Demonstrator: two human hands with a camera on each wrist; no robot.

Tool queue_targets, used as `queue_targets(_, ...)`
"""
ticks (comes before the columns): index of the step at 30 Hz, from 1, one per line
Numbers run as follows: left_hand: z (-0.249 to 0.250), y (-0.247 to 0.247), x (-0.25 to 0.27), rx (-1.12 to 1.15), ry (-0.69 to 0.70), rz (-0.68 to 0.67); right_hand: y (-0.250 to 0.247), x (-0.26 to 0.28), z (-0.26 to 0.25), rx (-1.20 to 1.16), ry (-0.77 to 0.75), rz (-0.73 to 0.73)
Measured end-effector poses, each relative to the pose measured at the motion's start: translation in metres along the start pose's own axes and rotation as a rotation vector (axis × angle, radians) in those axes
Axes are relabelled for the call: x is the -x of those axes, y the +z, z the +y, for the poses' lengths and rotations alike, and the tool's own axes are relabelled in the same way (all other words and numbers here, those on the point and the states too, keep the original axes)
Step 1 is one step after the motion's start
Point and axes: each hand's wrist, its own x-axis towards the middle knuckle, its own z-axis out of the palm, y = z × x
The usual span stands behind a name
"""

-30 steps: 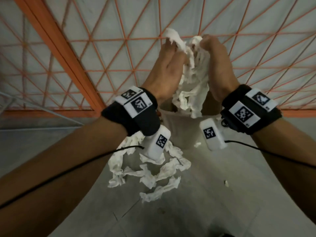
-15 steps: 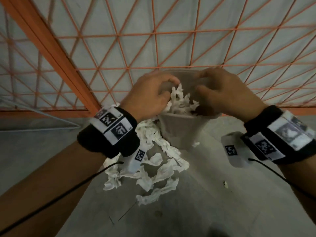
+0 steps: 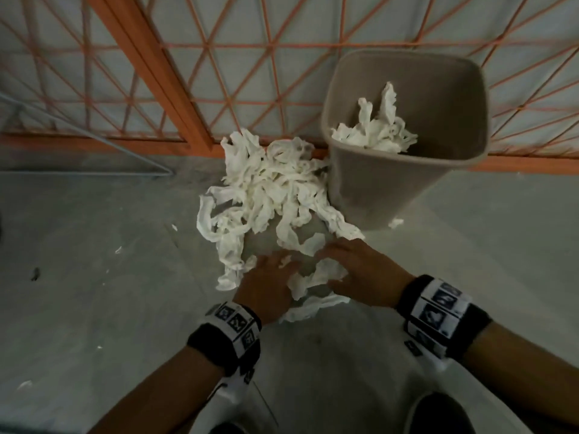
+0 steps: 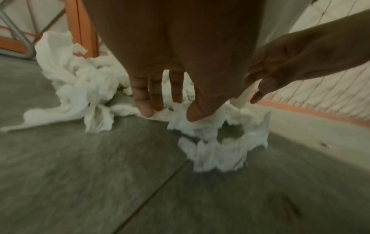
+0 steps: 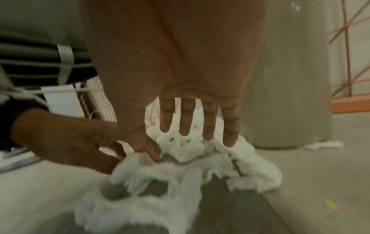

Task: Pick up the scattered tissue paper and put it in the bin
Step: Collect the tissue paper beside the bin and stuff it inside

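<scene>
Tissue paper [image 3: 269,189] beside unlabelled bin [image 3: 376,189]

Dim, flat indoor light; soft motion blur in both wrist views, wide-angle bending at edges.

Fenced test area: orange lattice barrier [image 3: 194,57]

White tissue paper [image 3: 266,195], torn into crumpled strips, lies heaped on the grey floor touching the bin's left side. Bin [image 3: 376,189]: beige, upright, open-topped, holding 1 tissue clump [image 3: 376,133]
</scene>
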Motion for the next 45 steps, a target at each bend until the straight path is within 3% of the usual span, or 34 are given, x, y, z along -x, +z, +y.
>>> queue_targets(5,-0.003,0.004,0.001,0.061,0.096,0.096,0.037,-0.018,0.006,0.187,0.031,-0.046)
queue_targets(8,-0.001,-0.015,-0.002,0.252,0.044,0.189,0.046,-0.022,0.010,0.162,-0.004,0.000)
queue_targets(12,0.009,-0.034,-0.015,0.339,0.134,0.328,0.044,-0.022,0.010,0.040,0.061,0.022)
queue_targets(15,0.015,-0.028,-0.036,0.222,0.125,0.267,0.041,-0.021,0.008,-0.241,0.188,0.188)
queue_targets(17,0.019,-0.017,-0.048,0.113,0.076,0.218,0.038,-0.020,0.008,-0.385,0.205,0.366)
queue_targets(19,0.020,-0.004,-0.056,0.025,0.052,0.139,0.035,-0.021,0.011,-0.446,0.206,0.439)
queue_targets(23,0.010,0.012,-0.056,-0.024,0.119,0.124,0.031,-0.024,0.021,-0.310,0.323,0.344)
queue_targets(28,0.003,0.005,-0.039,0.137,0.211,0.382,0.040,-0.032,0.034,-0.087,0.454,0.235)
queue_targets(33,-0.007,-0.023,-0.053,0.267,0.091,0.524,0.042,-0.036,0.038,-0.152,0.463,0.249)
queue_targets(36,-0.007,-0.029,-0.070,0.258,-0.057,0.423,0.037,-0.032,0.035,-0.235,0.420,0.325)
queue_targets(39,-0.002,-0.027,-0.081,0.151,-0.144,0.260,0.032,-0.028,0.026,-0.250,0.209,0.463)
queue_targets(42,-0.002,-0.022,-0.079,0.166,-0.146,0.246,0.027,-0.031,0.019,-0.274,0.094,0.507)
queue_targets(45,-0.002,-0.015,-0.069,0.333,-0.089,0.340,0.021,-0.038,0.014,-0.234,0.131,0.450)
